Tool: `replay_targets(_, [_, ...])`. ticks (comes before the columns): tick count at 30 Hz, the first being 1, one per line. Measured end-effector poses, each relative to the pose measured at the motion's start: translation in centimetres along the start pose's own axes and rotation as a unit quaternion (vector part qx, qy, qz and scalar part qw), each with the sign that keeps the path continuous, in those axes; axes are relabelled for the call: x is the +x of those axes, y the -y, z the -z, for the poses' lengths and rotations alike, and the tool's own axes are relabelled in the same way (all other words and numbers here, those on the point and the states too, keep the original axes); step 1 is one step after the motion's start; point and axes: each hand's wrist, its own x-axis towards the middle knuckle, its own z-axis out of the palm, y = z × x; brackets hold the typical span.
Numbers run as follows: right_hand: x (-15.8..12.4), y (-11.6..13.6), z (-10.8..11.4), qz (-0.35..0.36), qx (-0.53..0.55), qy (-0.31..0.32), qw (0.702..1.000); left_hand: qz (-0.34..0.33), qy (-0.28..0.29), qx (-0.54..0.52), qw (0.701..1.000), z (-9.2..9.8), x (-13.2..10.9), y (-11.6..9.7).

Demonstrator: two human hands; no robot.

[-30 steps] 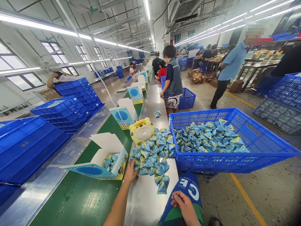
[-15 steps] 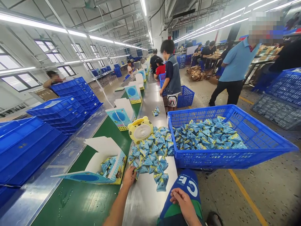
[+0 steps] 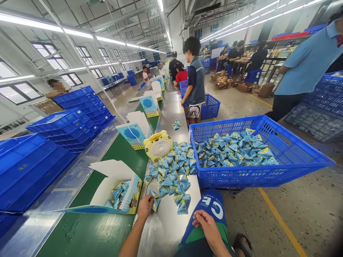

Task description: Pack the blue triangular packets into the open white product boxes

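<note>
My left hand is closed on a small blue snack packet at the near edge of a pile of blue packets on the steel table. Just left of it an open display box lies on the green conveyor belt with several packets inside. My right hand rests on my thigh, fingers loosely curled, holding nothing I can see.
A blue crate full of packets stands to the right of the pile. A yellow tiger-shaped fan sits behind the pile. More boxes ride the belt. Stacked blue crates line the left. A person stands further along.
My left hand has drawn back toward me from the pile with a packet. The open box has moved nearer along the belt. A person in light blue has come closer on the right.
</note>
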Motion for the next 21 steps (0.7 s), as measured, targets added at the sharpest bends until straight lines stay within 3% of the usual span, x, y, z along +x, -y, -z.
replay_targets(5, [0.1,-0.1,0.1,0.001,0.006,0.004,1.000,0.014,0.038,-0.017,0.999,-0.1,-0.6,-0.5])
replay_targets(9, [-0.2,-0.1,0.2,-0.001,0.002,0.009,1.000,-0.026,0.069,-0.043,0.996,-0.5,-2.7,-1.2])
replay_targets(15, [-0.3,-0.1,0.0,0.000,0.015,0.005,1.000,-0.012,0.065,-0.029,0.997,-0.9,-6.5,-2.1])
replay_targets(21, [-0.2,-0.1,0.2,0.002,0.007,0.001,1.000,0.032,0.028,0.017,0.999,-1.9,-7.2,-2.2])
